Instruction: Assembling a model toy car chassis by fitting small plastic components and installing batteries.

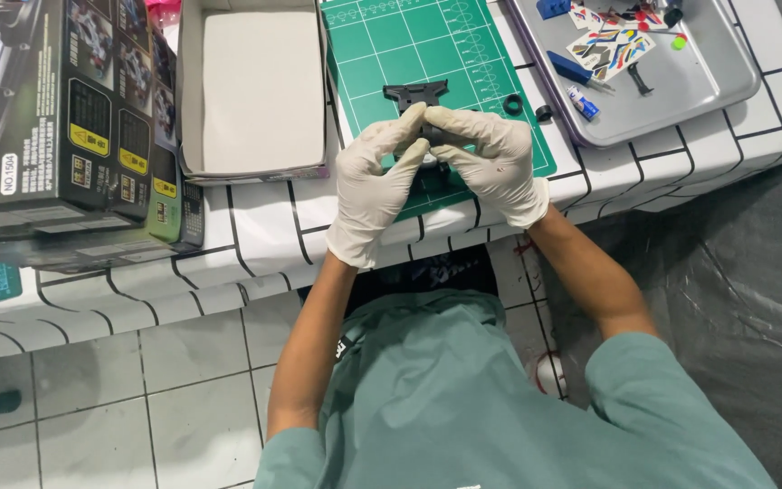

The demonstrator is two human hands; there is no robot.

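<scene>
Both of my hands wear white gloves and meet over the green cutting mat. My left hand and my right hand pinch a small black plastic part between their fingertips. The part's flat, winged top sticks out above the fingers; its lower portion is hidden by the gloves. Two small black rings lie on the mat just right of my right hand.
An open white cardboard box stands left of the mat. Dark printed kit boxes sit at the far left. A metal tray at the upper right holds a sticker sheet, blue pieces and small tools. The table has a white cloth with black lines.
</scene>
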